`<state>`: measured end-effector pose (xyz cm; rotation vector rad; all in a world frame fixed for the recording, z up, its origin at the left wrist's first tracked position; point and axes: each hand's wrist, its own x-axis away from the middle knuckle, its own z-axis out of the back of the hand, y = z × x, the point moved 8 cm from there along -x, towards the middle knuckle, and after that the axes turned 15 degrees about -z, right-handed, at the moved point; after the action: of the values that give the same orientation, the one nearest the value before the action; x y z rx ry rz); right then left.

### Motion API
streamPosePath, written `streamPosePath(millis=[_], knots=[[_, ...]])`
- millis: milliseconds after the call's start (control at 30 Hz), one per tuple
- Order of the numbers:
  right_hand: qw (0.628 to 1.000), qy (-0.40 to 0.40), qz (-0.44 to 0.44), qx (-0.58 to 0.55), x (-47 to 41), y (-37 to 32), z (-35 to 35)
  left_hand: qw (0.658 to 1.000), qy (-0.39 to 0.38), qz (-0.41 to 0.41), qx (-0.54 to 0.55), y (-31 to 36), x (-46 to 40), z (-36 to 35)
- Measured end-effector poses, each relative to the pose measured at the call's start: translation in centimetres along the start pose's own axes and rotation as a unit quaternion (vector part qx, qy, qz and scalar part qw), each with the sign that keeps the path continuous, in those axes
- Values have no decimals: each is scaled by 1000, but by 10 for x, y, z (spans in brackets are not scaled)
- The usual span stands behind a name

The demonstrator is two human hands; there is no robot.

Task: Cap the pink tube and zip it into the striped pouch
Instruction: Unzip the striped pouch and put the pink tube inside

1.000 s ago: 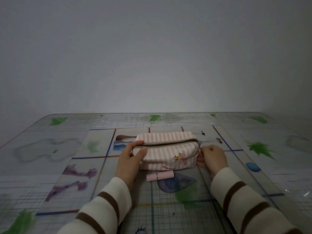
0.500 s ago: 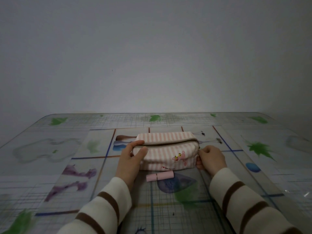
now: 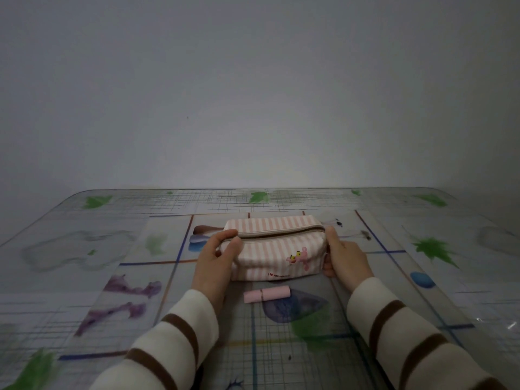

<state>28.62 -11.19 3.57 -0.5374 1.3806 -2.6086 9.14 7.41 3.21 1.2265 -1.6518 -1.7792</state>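
Striped cloth pouch (image 3: 274, 249), matt pink tube (image 3: 266, 294), glossy glass tabletop (image 3: 84, 277)
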Motion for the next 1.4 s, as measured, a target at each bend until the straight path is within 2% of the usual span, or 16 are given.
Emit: streamPosePath(millis=[100, 433, 1067, 1133, 1233, 1300, 1400], knots=[[999, -8, 15, 27, 7, -3, -2, 1000, 3, -7, -4, 0, 0, 1], [999, -26, 34, 7, 13, -6, 0, 1000, -7, 1, 8, -8, -2, 7], [998, -13, 61, -6, 19, -7, 12, 998, -33, -45, 7, -8, 12, 13], [995, 26, 91, 7, 23, -12, 17, 998, -36, -53, 2, -7, 12, 13], [978, 82, 189, 16, 40, -27, 21, 997, -43, -59, -1, -8, 13, 13], [944, 132, 295, 63, 60, -40, 20, 997, -48, -59, -7, -9, 13, 13], [866, 176, 445, 145, 93, -49, 4, 997, -50, -63, -12, -9, 12, 14]])
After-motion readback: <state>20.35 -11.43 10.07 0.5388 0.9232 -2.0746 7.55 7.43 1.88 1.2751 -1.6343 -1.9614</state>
